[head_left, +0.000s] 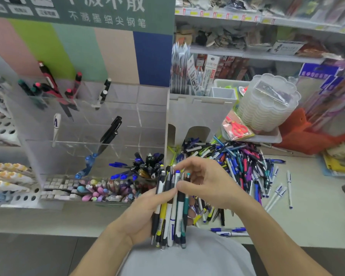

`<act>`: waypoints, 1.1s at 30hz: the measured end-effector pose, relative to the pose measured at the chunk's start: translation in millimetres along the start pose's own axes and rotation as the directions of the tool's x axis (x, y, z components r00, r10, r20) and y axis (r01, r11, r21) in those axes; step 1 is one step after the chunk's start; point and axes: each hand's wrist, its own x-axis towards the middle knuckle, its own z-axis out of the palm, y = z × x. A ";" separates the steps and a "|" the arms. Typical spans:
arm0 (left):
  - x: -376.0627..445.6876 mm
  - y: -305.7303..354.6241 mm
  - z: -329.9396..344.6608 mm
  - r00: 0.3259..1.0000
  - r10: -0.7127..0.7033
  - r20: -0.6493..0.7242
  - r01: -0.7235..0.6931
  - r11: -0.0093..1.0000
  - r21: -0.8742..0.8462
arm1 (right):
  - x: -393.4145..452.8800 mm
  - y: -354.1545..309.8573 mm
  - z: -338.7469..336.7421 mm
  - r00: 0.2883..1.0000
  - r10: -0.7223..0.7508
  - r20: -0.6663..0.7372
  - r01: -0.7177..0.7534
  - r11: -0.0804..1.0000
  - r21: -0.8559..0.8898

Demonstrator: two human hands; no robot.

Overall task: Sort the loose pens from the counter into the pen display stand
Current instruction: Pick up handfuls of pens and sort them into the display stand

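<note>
My left hand (141,214) grips an upright bundle of several pens (173,216) in front of my chest. My right hand (205,182) rests against the top of that bundle, thumb and fingers pinching the upper ends of the pens. A big heap of loose pens (241,166) covers the counter behind and to the right of my hands. The clear acrylic pen display stand (92,132) rises at the left, with a few red, black and white pens in its upper cells and a packed cell of black and blue pens (147,164) low at its right.
A white cardboard holder (199,114) stands behind the heap. A stack of clear plastic trays (267,102) and packaged red scissors (237,128) sit at the right. Stray white pens (283,190) lie on the counter. Erasers and pastel pens (100,190) fill the stand's bottom row.
</note>
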 end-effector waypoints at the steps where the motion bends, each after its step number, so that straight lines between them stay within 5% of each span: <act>1: 1.4 -0.8 0.6 1.000 0.006 0.002 -0.006 1.000 0.001 | -0.5 0.6 -0.6 1.000 -0.011 -0.011 0.011 0.999 0.037; 8: 6.5 -6.2 8.1 0.996 0.065 -0.068 -0.060 0.996 0.070 | -7.3 -3.8 -9.9 0.967 -0.204 -0.152 0.198 0.979 -0.051; 11: 8.6 -6.6 10.8 0.997 0.046 -0.068 -0.045 0.999 0.026 | -13.2 -15.6 -16.6 0.978 -0.171 -0.120 0.186 0.975 0.123; 13: 9.8 -6.9 12.2 0.998 0.041 -0.042 -0.041 0.999 0.008 | -17.0 -23.6 -24.1 0.998 -0.037 -0.040 0.047 0.961 0.272; 17: 12.3 -10.0 14.4 0.998 0.043 -0.048 -0.043 0.999 -0.009 | -16.7 -24.4 -24.3 0.990 0.109 0.085 -0.111 0.994 0.019; 24: 12.6 -11.3 20.8 0.998 0.028 -0.047 -0.031 0.997 -0.071 | -16.7 -14.9 -12.4 0.997 0.078 0.025 -0.070 0.970 -0.234; 33: 13.5 -14.4 23.8 0.999 0.034 0.036 -0.031 0.997 -0.076 | -14.2 -5.3 -22.3 0.989 0.104 0.102 -0.083 0.978 -0.192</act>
